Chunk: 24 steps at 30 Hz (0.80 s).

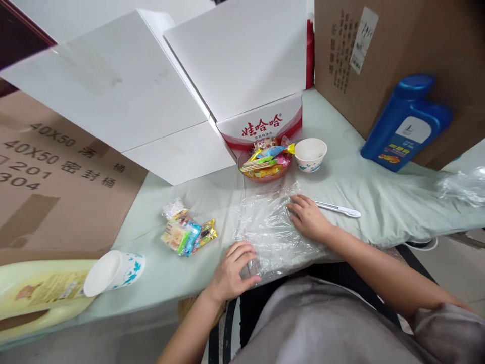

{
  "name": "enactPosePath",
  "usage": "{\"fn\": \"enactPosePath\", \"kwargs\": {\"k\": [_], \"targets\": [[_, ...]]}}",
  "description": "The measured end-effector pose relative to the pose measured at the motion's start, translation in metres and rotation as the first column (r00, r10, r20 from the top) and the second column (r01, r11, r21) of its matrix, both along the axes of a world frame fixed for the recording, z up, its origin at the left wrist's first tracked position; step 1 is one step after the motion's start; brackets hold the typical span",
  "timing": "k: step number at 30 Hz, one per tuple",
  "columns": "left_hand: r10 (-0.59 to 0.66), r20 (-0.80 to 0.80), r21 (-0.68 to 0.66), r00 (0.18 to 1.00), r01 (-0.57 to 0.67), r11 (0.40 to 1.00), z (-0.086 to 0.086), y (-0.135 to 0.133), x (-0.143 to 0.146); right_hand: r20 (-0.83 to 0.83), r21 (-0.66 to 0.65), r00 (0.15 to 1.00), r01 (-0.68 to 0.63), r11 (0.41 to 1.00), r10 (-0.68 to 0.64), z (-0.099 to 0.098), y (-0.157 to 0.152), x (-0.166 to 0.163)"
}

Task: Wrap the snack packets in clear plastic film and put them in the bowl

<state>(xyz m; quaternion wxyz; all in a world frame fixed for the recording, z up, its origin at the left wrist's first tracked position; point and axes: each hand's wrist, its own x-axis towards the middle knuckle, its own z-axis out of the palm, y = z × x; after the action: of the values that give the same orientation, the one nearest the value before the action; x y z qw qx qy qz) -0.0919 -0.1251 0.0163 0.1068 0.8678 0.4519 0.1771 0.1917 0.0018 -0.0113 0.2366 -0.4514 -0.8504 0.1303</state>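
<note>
A crinkled sheet of clear plastic film lies spread on the pale green cloth in front of me. My left hand rests at the film's left edge with thumb and fingers apart. On the film's right side lies my right hand, palm down with its fingers stretched out. Just beyond the right hand is a white utility knife. To the left of the film sits a small pile of wrapped snacks. Past the far edge of the film stands a pinkish see-through bowl heaped with wrapped sweets.
A white paper bowl stands beside the sweets. A paper cup lies tipped near a yellow jug at left. A blue bottle leans at right by a brown carton. White boxes line the back.
</note>
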Motion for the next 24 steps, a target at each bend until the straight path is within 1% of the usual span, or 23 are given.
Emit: {"fn": "enactPosePath", "kwargs": {"k": [3,4,5,6,7,9,10,11,12,14,16,18,21,23,24], "targets": [[-0.020,-0.051,-0.015,0.998,0.019,1.000,-0.008,-0.016,0.006,-0.246,0.016,0.969,0.019,1.000,-0.014,0.018,0.000,0.013],[-0.013,-0.064,-0.010,0.998,0.012,1.000,-0.010,-0.020,0.008,-0.301,0.007,0.953,0.009,1.000,-0.006,0.025,-0.002,0.018],[-0.007,-0.059,0.003,0.998,0.007,1.000,-0.012,-0.022,0.008,-0.330,-0.016,0.944,-0.035,0.999,0.028,0.032,-0.005,0.024],[-0.003,-0.034,0.017,0.999,0.004,1.000,-0.013,-0.023,0.008,-0.332,-0.056,0.939,-0.120,0.991,0.095,0.038,-0.008,0.031],[-0.001,0.004,0.026,1.000,0.001,1.000,-0.014,-0.023,0.008,-0.314,-0.109,0.930,-0.237,0.965,0.193,0.042,-0.012,0.037],[0.009,0.094,0.020,0.996,-0.011,1.000,-0.013,-0.023,0.006,-0.243,-0.221,0.878,-0.465,0.857,0.413,0.044,-0.023,0.051],[0.023,0.137,0.008,0.990,-0.024,1.000,-0.012,-0.022,0.005,-0.195,-0.262,0.848,-0.529,0.807,0.493,0.041,-0.030,0.057],[0.042,0.178,-0.009,0.983,-0.041,0.999,-0.011,-0.022,0.004,-0.142,-0.288,0.829,-0.557,0.779,0.540,0.037,-0.036,0.063],[0.062,0.215,-0.029,0.975,-0.057,0.998,-0.010,-0.021,0.002,-0.089,-0.294,0.827,-0.555,0.778,0.555,0.032,-0.043,0.068],[0.104,0.277,-0.071,0.955,-0.087,0.994,-0.008,-0.021,0.001,-0.013,-0.271,0.858,-0.497,0.824,0.513,0.022,-0.057,0.075],[0.155,0.307,-0.121,0.939,-0.123,0.985,-0.007,-0.022,0.000,-0.008,-0.237,0.886,-0.452,0.860,0.463,0.018,-0.068,0.080],[0.219,0.324,-0.190,0.920,-0.163,0.968,-0.004,-0.021,0.002,-0.076,-0.218,0.900,-0.435,0.874,0.429,0.020,-0.075,0.082],[0.354,0.351,-0.315,0.867,-0.247,0.916,-0.001,-0.013,0.006,-0.252,-0.251,0.892,-0.434,0.865,0.375,0.031,-0.075,0.080],[0.455,0.346,-0.349,0.821,-0.338,0.874,0.000,-0.002,0.008,-0.327,-0.297,0.902,-0.381,0.875,0.282,0.035,-0.069,0.075],[0.499,0.333,-0.333,0.800,-0.395,0.856,0.000,0.005,0.009,-0.334,-0.316,0.917,-0.326,0.891,0.217,0.036,-0.064,0.071]]}}
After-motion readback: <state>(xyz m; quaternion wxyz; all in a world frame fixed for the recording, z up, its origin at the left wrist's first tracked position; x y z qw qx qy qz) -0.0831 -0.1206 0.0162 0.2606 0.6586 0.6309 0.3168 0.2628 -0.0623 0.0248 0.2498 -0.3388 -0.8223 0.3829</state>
